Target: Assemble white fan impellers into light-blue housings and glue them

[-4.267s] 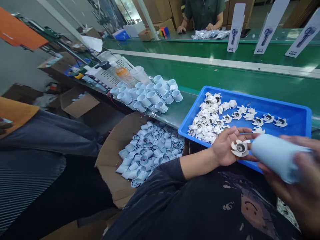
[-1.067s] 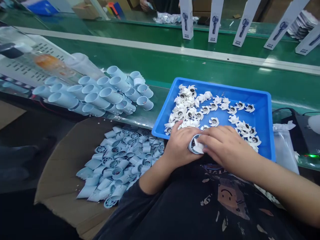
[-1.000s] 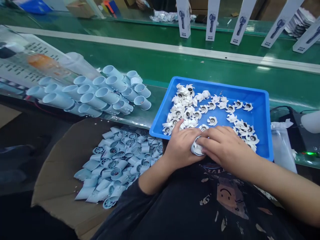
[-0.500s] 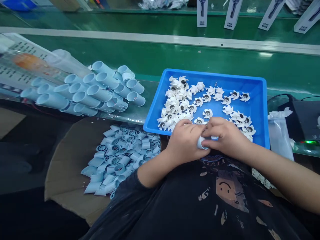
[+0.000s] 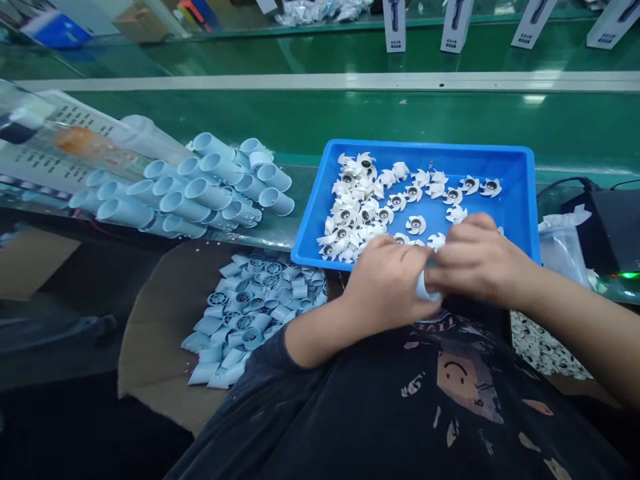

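Note:
My left hand (image 5: 387, 290) and my right hand (image 5: 480, 261) meet at the near rim of a blue tray (image 5: 520, 200). Both are closed round one light blue tube (image 5: 423, 288), of which only a sliver shows between the fingers. Several white fan impellers (image 5: 360, 213) lie loose in the tray just beyond my knuckles. Whether an impeller sits inside the tube is hidden by my fingers.
A stack of light blue tubes (image 5: 190, 193) lies on the bench to the left. A cardboard box (image 5: 150, 333) below holds several short blue ring parts (image 5: 255, 303). A green conveyor belt (image 5: 350, 113) runs behind, with upright white product boxes (image 5: 394, 23). A black device (image 5: 613, 233) sits at right.
Both hands, still clasped on the tube, have shifted a little to the right along the tray's near rim. The right hand now covers more of the tube.

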A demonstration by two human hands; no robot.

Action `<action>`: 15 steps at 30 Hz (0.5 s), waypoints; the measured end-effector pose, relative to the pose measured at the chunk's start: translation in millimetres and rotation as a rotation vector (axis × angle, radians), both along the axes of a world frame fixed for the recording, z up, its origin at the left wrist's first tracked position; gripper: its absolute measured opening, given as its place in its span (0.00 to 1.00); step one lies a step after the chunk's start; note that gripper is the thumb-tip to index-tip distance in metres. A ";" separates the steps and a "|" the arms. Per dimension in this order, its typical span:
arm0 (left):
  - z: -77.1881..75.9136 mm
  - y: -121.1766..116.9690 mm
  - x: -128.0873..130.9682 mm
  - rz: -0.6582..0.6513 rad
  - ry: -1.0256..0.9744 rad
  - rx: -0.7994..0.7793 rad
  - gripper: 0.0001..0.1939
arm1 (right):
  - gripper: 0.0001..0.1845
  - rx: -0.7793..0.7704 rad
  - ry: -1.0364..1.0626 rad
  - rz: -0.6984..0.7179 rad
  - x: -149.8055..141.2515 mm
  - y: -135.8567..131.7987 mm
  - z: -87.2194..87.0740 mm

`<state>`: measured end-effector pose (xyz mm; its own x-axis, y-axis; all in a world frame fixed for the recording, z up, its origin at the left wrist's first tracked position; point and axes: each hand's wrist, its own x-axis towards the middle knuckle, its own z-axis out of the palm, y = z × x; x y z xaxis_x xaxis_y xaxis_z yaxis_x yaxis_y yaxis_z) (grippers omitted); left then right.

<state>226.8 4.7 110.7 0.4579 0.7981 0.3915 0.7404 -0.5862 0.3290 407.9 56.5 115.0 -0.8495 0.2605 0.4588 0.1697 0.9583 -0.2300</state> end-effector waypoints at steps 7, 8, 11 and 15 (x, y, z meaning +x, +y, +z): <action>-26.5 16.9 -6.6 0.127 -0.169 0.252 0.14 | 0.23 -0.041 0.175 -0.347 -0.9 -15.1 -4.2; -29.1 17.6 -8.2 0.134 -0.202 0.273 0.14 | 0.25 0.033 0.167 -0.368 -0.9 -19.9 -3.2; -34.3 16.9 -9.8 0.143 -0.243 0.333 0.15 | 0.31 0.146 0.149 -0.435 -2.5 -30.7 -4.8; -36.8 15.3 -10.0 0.129 -0.260 0.357 0.17 | 0.31 0.165 0.278 -0.419 -5.2 -36.6 -12.1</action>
